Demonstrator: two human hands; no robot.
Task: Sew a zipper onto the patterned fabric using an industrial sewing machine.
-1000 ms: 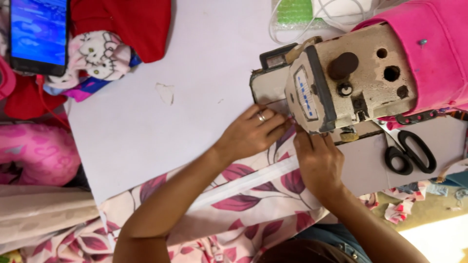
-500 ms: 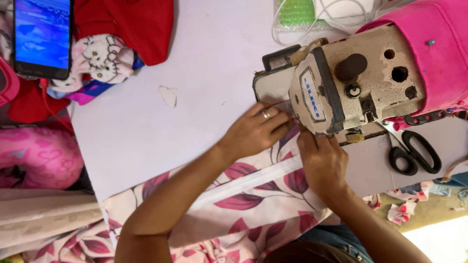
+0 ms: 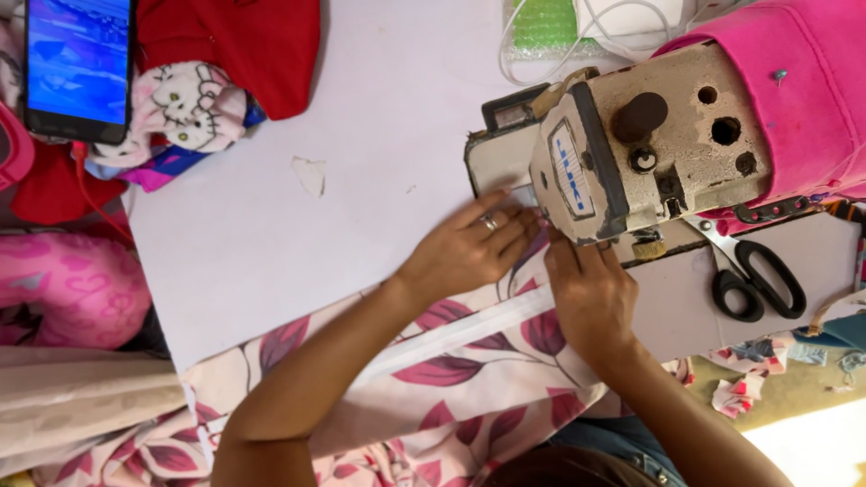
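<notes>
A worn cream sewing machine (image 3: 649,144) stands at the upper right, its arm draped in pink cloth (image 3: 794,90). White fabric printed with purple leaves (image 3: 451,370) lies on the white table (image 3: 361,162) and runs under the machine head. My left hand (image 3: 469,248), with a ring on one finger, presses flat on the fabric just left of the needle area. My right hand (image 3: 591,298) presses on the fabric directly below the machine head. A white folded strip (image 3: 451,334) runs along the fabric between my two arms. The needle itself is hidden.
Black-handled scissors (image 3: 753,275) lie right of the machine. A phone with a lit screen (image 3: 77,63) rests on red and patterned cloths (image 3: 225,54) at the upper left. A pink cushion (image 3: 63,298) sits at the left, white cables (image 3: 595,22) at the top, fabric scraps (image 3: 749,379) at the lower right.
Both hands stay on the fabric at the machine head, with the left fingers shifted slightly toward the needle. The view has shifted a little.
</notes>
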